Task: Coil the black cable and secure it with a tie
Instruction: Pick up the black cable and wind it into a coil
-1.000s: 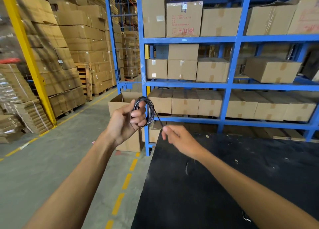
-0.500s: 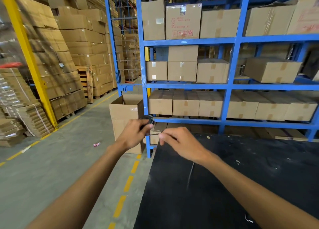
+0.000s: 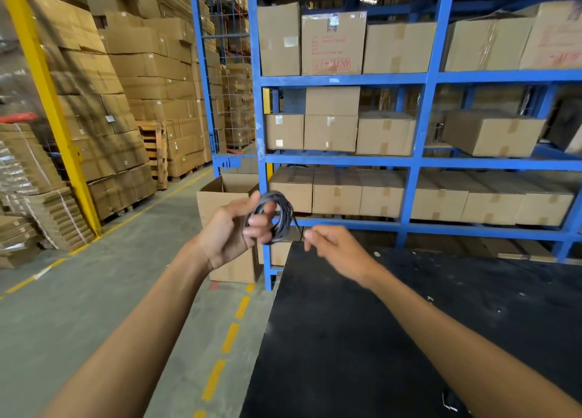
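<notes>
Shelving (image 3: 412,162) in blue, stacked with cartons, stood ahead of you, and the black table (image 3: 409,339) lay below your right arm, probably as a place to work over. Your left hand (image 3: 228,230) held the black cable (image 3: 278,216) up as a finished-looking coil, fingers curled through the loops so they could not spring apart. Your right hand (image 3: 335,249), blurred, pinched the thin tail beside the coil; whether that was the tie, you could not tell.

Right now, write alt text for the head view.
A person's left hand grips a coiled black cable while the right hand pinches its loose end beside it, above a black table, with blue shelving of cardboard boxes behind.
</notes>
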Action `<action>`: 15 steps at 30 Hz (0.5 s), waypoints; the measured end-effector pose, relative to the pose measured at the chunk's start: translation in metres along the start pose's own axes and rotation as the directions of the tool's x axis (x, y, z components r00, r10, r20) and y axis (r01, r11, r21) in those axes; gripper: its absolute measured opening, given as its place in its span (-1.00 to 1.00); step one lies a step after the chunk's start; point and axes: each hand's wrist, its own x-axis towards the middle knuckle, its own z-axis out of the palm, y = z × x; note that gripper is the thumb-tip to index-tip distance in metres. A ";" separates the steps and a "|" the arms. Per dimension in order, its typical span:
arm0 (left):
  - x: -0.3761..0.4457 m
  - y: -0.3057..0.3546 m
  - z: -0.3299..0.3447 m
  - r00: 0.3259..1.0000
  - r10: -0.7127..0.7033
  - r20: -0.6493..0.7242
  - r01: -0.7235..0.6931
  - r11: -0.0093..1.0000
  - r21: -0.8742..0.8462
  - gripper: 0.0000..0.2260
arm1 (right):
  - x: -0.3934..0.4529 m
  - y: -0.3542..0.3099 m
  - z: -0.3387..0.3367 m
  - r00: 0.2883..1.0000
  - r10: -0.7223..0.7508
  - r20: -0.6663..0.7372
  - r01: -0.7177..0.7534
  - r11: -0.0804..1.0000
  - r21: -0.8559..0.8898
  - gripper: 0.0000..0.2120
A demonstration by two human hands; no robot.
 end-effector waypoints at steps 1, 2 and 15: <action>0.004 0.001 0.001 0.998 0.063 -0.016 -0.064 0.995 -0.082 -0.69 | -0.006 0.002 0.011 0.999 0.019 0.034 -0.019 1.000 0.010 -0.65; 0.009 0.002 0.001 0.992 0.123 -0.040 -0.127 0.981 -0.146 -0.68 | -0.013 0.003 0.022 0.998 0.031 0.059 -0.033 0.999 0.022 -0.65; 0.034 -0.066 -0.018 0.865 0.452 -0.219 -0.093 0.574 0.814 -0.68 | -0.034 -0.025 0.033 0.989 -0.123 0.077 0.138 0.959 -0.249 -0.72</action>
